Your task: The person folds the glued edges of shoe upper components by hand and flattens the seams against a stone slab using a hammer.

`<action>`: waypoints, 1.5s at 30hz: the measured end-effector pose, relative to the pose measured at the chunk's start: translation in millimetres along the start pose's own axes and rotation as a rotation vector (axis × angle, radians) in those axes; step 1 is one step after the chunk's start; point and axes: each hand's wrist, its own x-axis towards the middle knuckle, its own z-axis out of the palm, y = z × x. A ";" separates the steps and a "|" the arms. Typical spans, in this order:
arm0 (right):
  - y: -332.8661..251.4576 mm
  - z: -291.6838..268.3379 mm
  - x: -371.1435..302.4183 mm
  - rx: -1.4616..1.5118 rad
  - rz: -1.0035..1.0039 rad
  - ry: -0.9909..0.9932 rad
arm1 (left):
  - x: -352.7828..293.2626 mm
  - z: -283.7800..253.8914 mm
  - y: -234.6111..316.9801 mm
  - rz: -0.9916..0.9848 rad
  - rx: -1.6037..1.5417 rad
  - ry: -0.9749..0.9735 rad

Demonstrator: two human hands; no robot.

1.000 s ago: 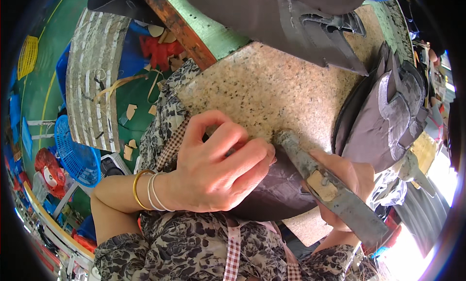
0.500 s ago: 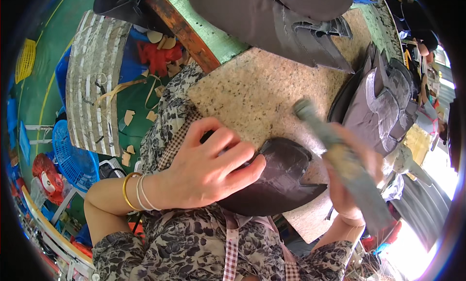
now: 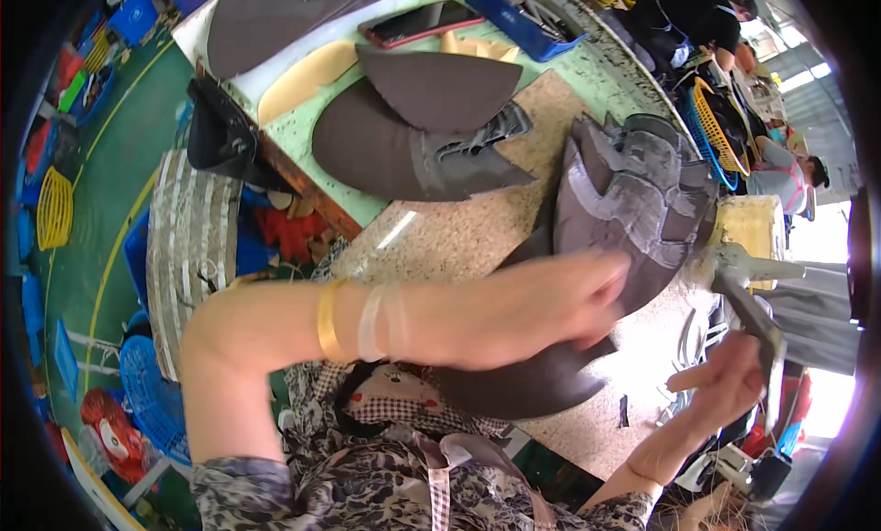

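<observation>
My left hand (image 3: pixel 574 297) reaches across to the right, its fingers bent and smeared by motion. Under it lies a dark, curved shoe-upper piece (image 3: pixel 523 384), partly hidden by my hand and forearm. Whether the fingers touch that piece does not show. Just beyond the fingertips is a stack of dark grey upper pieces (image 3: pixel 633 196) with shiny, glue-like patches. At the right, my right hand (image 3: pixel 730 380) is closed on a hammer (image 3: pixel 769 347), its dark bar standing beside the fingers.
A stone slab (image 3: pixel 450 237) lies under the pieces. Farther back are more dark pieces (image 3: pixel 431 86), a phone (image 3: pixel 422 23) and a blue tool tray (image 3: pixel 528 22). A metal stand (image 3: pixel 748 267) rises at the right. Other people (image 3: pixel 702 22) sit at the far right.
My left hand has moved right, from the dark piece's left side toward the stack. My right hand has moved right and down with the hammer, off the slab. The view has shifted, showing more table.
</observation>
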 end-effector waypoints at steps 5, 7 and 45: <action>2.8 -0.7 -2.5 -0.084 -0.046 0.130 | 113.2 -62.5 -34.3 0.743 0.891 0.518; -19.2 33.9 -10.0 -0.002 0.153 -0.191 | 104.8 -122.8 -43.4 0.485 1.049 0.329; -7.8 253.9 21.6 -0.425 -0.371 -0.692 | -8.7 -215.2 -59.8 0.072 1.067 0.117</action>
